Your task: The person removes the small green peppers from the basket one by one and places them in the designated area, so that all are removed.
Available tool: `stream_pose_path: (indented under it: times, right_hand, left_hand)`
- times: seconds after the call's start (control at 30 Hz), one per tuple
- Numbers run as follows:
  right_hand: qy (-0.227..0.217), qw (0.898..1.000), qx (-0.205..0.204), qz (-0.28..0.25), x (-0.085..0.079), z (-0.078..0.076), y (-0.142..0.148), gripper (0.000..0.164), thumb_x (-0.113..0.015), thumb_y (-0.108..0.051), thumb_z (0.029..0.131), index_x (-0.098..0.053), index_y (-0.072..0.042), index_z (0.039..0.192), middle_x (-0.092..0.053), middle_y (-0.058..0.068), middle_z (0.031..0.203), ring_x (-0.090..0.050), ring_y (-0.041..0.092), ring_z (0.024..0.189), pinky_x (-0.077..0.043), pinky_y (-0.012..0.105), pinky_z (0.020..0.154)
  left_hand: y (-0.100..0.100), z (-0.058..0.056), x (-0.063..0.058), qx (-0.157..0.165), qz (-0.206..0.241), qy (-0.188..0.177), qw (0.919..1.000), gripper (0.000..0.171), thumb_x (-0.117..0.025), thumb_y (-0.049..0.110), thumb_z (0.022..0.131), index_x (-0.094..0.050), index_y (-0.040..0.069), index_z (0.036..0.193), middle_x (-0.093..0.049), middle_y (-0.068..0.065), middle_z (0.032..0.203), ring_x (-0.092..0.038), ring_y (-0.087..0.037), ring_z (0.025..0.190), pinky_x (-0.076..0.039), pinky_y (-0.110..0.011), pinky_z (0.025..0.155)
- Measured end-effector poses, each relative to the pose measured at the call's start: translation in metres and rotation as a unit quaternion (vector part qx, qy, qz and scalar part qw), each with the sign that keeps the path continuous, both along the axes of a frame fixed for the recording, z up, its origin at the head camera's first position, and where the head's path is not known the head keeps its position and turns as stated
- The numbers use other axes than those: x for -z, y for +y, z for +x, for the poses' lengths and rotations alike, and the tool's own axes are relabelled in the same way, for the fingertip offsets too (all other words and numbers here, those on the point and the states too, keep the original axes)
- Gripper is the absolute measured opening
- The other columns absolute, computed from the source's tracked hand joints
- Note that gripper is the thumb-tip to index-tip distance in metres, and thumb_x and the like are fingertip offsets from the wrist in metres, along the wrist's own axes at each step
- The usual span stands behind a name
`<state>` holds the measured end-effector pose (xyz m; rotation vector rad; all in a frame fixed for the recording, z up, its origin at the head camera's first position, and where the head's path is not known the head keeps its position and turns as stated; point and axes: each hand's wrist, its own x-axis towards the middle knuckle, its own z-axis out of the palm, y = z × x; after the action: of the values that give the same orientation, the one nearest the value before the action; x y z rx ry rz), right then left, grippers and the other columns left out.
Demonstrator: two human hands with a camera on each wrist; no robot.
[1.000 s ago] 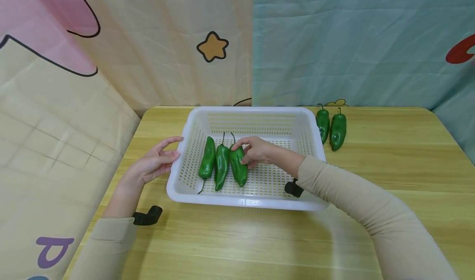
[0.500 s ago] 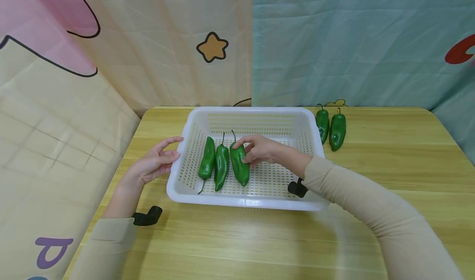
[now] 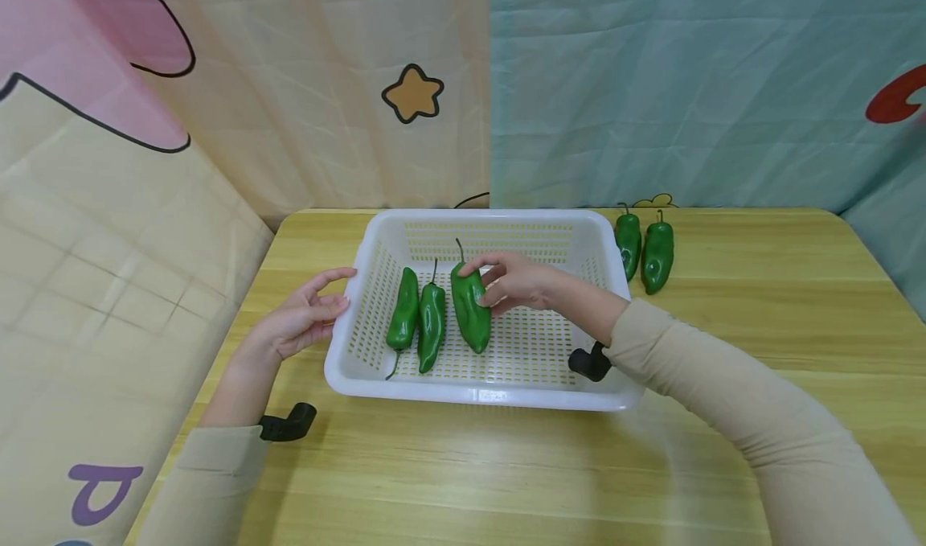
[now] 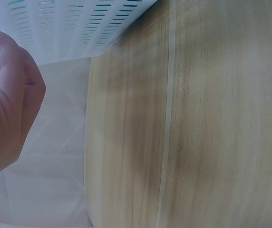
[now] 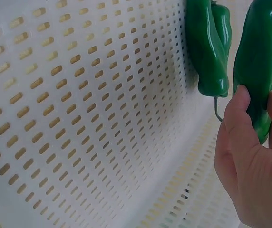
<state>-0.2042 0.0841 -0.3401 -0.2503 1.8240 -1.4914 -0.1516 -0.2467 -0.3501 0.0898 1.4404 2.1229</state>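
Observation:
A white perforated plastic basket (image 3: 477,397) stands on the wooden table. My left hand (image 3: 307,318) holds the basket's left rim, with thumb and index fingertip at the edge; its other fingers are partly hidden. Inside the basket, my right hand (image 3: 517,283) pinches a green pepper (image 3: 470,313) between thumb and fingers near its stem end. The pepper looks raised, its stem pointing toward the back. To its left lie two more green peppers, one (image 3: 432,325) stem to the back and the other (image 3: 403,309) stem to the front. The right wrist view shows the held pepper (image 5: 257,57) close up.
Two green peppers (image 3: 657,256) lie side by side on the table (image 3: 760,289), just beyond the basket's back right corner. Printed curtains (image 3: 651,88) hang behind and to the left of the table. A black wrist mount (image 3: 289,421) sits on each forearm.
My right hand has moved slightly up and to the right, carrying the pepper away from the other two in the basket. The left hand and the basket have stayed in place.

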Motion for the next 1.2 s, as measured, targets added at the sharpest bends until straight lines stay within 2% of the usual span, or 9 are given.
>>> stream_pose_path:
  times: [0.17,0.67,0.97,1.2]
  right_hand:
    - [0.005,1.0,-0.002,-0.013,-0.006,0.001,0.005,0.051,-0.054,0.016,0.082,-0.048,-0.003,0.129,-0.045,0.022,0.121,-0.059,0.024,0.088,-0.056,0.038,0.075]
    - [0.012,0.999,0.004,-0.033,-0.019,0.003,0.021,0.052,-0.055,0.014,0.083,-0.044,-0.001,0.132,-0.044,0.02,0.118,-0.06,0.022,0.086,-0.053,0.043,0.081]
    - [0.02,0.999,0.01,-0.046,-0.026,0.002,0.033,0.052,-0.056,0.013,0.083,-0.043,0.0,0.132,-0.044,0.021,0.12,-0.061,0.022,0.087,-0.055,0.041,0.08]
    - [0.026,0.999,0.016,-0.045,-0.031,0.003,0.042,0.05,-0.056,0.012,0.084,-0.045,-0.002,0.13,-0.044,0.02,0.119,-0.061,0.023,0.087,-0.054,0.043,0.081]
  left_hand:
    - [0.0,0.0,0.0,0.0,-0.002,0.0,1.0,0.037,-0.045,-0.007,0.094,-0.045,0.017,0.122,-0.066,-0.007,0.092,-0.066,-0.02,0.088,-0.056,-0.032,0.073]
    - [0.0,0.0,0.0,0.004,-0.004,0.004,1.0,0.037,-0.043,-0.007,0.095,-0.044,0.017,0.123,-0.066,-0.008,0.094,-0.066,-0.02,0.089,-0.056,-0.031,0.074]
    - [-0.001,-0.001,0.0,0.004,-0.003,-0.002,1.0,0.037,-0.044,-0.006,0.095,-0.042,0.017,0.124,-0.066,-0.008,0.094,-0.066,-0.02,0.09,-0.056,-0.032,0.074]
    - [0.0,0.0,0.0,-0.001,-0.005,-0.003,1.0,0.037,-0.046,-0.006,0.094,-0.042,0.017,0.124,-0.066,-0.007,0.093,-0.066,-0.02,0.09,-0.056,-0.032,0.074]
